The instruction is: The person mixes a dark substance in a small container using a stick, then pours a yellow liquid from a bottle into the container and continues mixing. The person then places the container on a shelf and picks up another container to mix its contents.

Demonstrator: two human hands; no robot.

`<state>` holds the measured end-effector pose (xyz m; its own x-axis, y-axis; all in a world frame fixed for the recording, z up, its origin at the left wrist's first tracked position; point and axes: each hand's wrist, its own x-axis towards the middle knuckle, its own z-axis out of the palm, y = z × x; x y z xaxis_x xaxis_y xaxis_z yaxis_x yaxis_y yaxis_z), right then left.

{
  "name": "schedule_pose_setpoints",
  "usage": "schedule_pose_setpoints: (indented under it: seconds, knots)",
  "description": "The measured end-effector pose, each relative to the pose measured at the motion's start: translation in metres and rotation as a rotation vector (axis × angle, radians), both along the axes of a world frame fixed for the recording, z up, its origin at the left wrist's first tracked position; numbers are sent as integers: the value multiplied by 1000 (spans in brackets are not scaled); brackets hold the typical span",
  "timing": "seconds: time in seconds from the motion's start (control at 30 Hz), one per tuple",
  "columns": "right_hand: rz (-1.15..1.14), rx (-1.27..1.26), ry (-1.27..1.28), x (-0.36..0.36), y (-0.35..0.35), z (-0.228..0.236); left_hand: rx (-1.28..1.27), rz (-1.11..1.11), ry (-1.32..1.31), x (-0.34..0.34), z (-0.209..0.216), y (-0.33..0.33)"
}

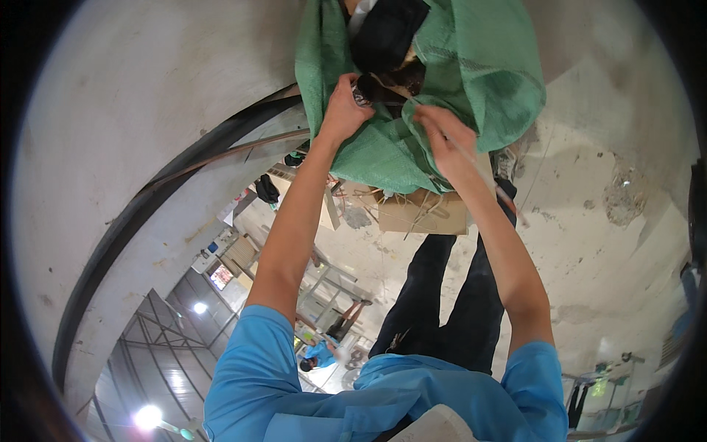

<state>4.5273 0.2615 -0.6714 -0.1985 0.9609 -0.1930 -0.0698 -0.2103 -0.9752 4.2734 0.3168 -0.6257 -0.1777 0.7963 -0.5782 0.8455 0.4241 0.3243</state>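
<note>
A large green woven sack (501, 81) hangs open ahead of me. Inside its mouth lie a black thing like folded cloth (387, 33) and dark brown pieces (403, 77). My left hand (346, 112) is at the left of the mouth, its fingers closed around a dark roundish piece (365, 88) whose kind I cannot make out. On the near right of the mouth, my right hand (448, 140) is closed on the gathered edge of the sack. A thin pale strip or stick passes by this hand; blur hides whether the fingers hold it.
Below the sack stands a cardboard box (423, 214) with thin sticks in it. A dark curved band (184, 173) runs along the pale wall at left. A person in a blue shirt (320, 355) is farther off, near a metal frame (328, 283).
</note>
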Motion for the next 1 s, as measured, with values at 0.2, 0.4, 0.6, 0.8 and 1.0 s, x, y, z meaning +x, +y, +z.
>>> schedule_pose_setpoints:
  seconds: [0.2, 0.4, 0.6, 0.8, 1.0]
  knots:
    - [-290, -215, 487, -27, 61, 2, 138, 100, -177, 5, -12, 8]
    - [-275, -358, 395, -56, 106, -40, 26, 40, -267, 2, -52, 36]
    - [-190, -283, 138, -24, 94, -35, -86, 39, -296, -3, -71, 41]
    - [-195, -238, -6, -4, 86, -8, -95, 15, -300, -2, -66, 46]
    - [-201, -204, -73, 21, 78, 22, -105, 55, -310, -3, -66, 43]
